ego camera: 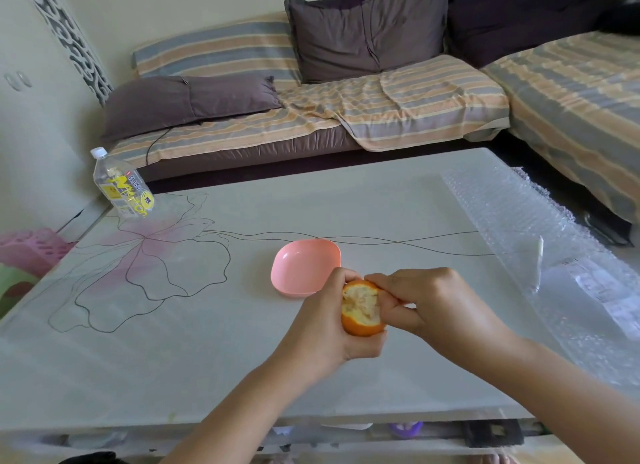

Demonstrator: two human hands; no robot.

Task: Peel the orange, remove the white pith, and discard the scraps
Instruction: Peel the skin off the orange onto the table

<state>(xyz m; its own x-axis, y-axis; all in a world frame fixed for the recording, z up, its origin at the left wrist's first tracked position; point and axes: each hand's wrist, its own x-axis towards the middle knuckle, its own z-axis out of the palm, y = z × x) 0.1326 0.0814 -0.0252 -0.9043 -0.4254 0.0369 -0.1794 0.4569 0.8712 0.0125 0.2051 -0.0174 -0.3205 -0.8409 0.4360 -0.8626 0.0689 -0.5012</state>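
Observation:
My left hand (323,320) grips a partly peeled orange (360,309) above the table's near middle. Pale pith shows on the side facing me, and orange rind still covers its lower part and top edge. My right hand (426,302) meets the fruit from the right, with its thumb and fingertips pinching the rind at the upper right edge. A small pink bowl (304,266) sits just behind the hands and looks empty.
The white table (207,342) has a flower line drawing on it. A plastic bottle (121,186) stands at the far left corner. Bubble wrap (554,249) covers the right side. A sofa with striped covers and dark pillows lies beyond the table.

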